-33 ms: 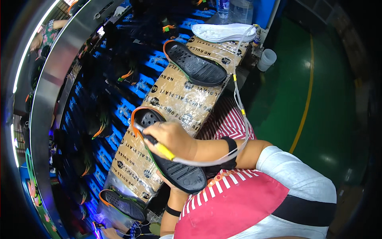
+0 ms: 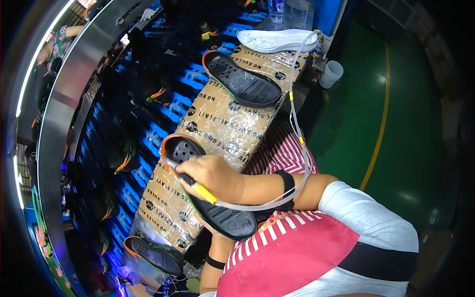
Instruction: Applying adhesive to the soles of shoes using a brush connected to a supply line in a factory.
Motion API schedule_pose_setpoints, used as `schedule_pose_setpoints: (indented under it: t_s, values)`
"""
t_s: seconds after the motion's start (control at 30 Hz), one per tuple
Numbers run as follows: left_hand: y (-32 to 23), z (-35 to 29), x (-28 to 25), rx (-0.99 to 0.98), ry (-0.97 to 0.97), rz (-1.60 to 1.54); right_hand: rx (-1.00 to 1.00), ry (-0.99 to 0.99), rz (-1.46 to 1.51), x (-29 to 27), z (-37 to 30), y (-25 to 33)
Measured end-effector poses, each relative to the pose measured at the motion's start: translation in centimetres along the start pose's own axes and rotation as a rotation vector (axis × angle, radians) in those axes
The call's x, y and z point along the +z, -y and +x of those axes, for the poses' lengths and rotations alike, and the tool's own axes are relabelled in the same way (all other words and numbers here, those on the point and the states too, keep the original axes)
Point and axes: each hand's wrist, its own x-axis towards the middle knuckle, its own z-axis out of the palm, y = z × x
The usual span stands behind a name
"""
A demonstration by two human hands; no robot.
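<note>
A black shoe sole point(image 2: 228, 216) with an orange and green rim lies slanted in front of me. Its wide, perforated end points away from my body. My right hand point(image 2: 213, 174) is closed around a pen-like applicator point(image 2: 204, 193) with a yellow fitting and a clear hose. The applicator's tip is hidden by my fingers, close to the sole's left inner rim. My left hand point(image 2: 212, 226) grips the sole from below at its near end; most of its fingers are hidden beneath it.
A bench covered in brown printed tape point(image 2: 222, 116) carries another black sole point(image 2: 245, 84) and a white sole point(image 2: 277, 40). A third black sole point(image 2: 153, 255) lies at the near left. Blue racks point(image 2: 153, 136) run along the left. A white bucket point(image 2: 332, 74) stands right.
My right hand has shifted slightly down along the sole's rim, and the applicator's tip has gone out of sight. My left hand stays in place.
</note>
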Motion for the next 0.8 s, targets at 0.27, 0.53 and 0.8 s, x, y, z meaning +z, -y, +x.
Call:
schedule_pose_setpoints:
  t_s: [0.27, 0.53, 0.8]
  values:
    - [-0.8, -1.7, 0.3, -0.008, -0.01, 0.008, 0.076, -0.055, 0.182, -1.8, 0.5, 0.8]
    - [-0.8, -2.7, 1.1, -0.034, -0.009, 0.022, -0.076, 0.129, 0.346, -1.2, 0.4, 0.8]
    - [0.8, 0.6, 1.2, -0.07, 0.059, 0.038, 0.059, -0.099, 0.196, -1.9, 0.4, 0.7]
